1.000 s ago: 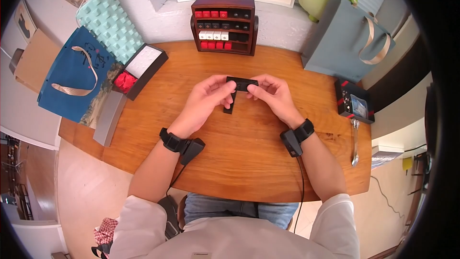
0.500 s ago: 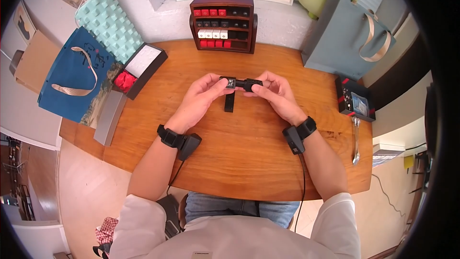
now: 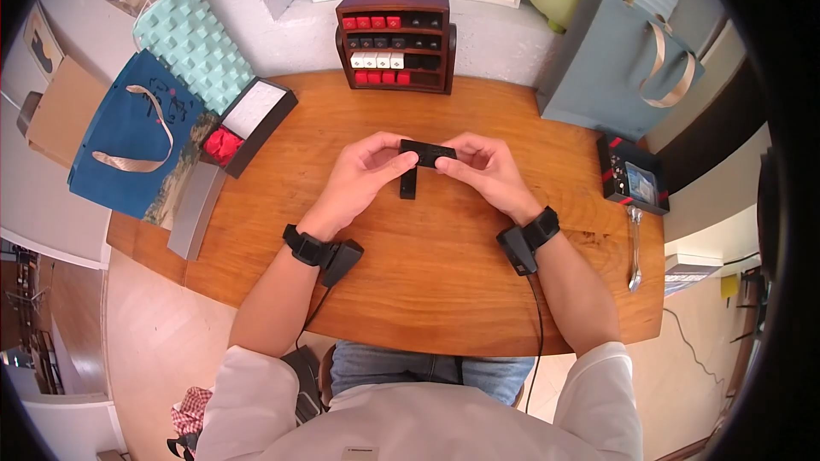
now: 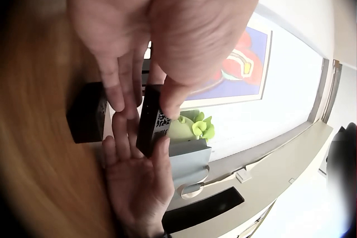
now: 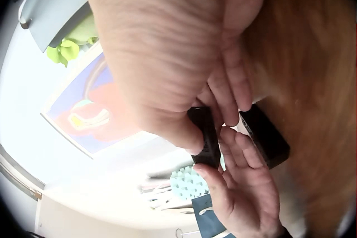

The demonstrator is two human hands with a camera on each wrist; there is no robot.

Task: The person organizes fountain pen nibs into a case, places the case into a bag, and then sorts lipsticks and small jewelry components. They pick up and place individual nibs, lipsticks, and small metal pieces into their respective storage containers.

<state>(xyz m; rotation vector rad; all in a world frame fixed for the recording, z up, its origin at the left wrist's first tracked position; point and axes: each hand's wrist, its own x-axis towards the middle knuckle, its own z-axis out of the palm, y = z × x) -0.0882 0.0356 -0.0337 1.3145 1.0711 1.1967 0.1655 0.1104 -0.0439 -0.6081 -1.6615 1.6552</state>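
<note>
A small black block [image 3: 431, 152] spans the gap between the two hands above the table. My left hand [image 3: 369, 172] pinches its left end, thumb on the near face. The right hand [image 3: 487, 169] pinches the other end the same way, its thumb [image 5: 187, 135] pressed against the block. A QR-like printed pattern shows on the block [image 4: 152, 121] in the left wrist view, beside the left thumb. Below the hands, a second black block [image 3: 408, 184] stands on the table, its far part hidden in the head view; its dark sides show in the left wrist view.
At the back of the wooden table [image 3: 384, 290] stands a brown rack [image 3: 396, 43] with red, black and white cubes. Bags and an open box [image 3: 256, 115] stand at left. A grey bag [image 3: 589, 68], a black tray [image 3: 632, 175] and a metal tool [image 3: 635, 248] are at right.
Half a second ago the hands held two dark parts slightly apart, a patterned face showing on the left one. The parts now meet as one block, and the right hand has moved a little left.
</note>
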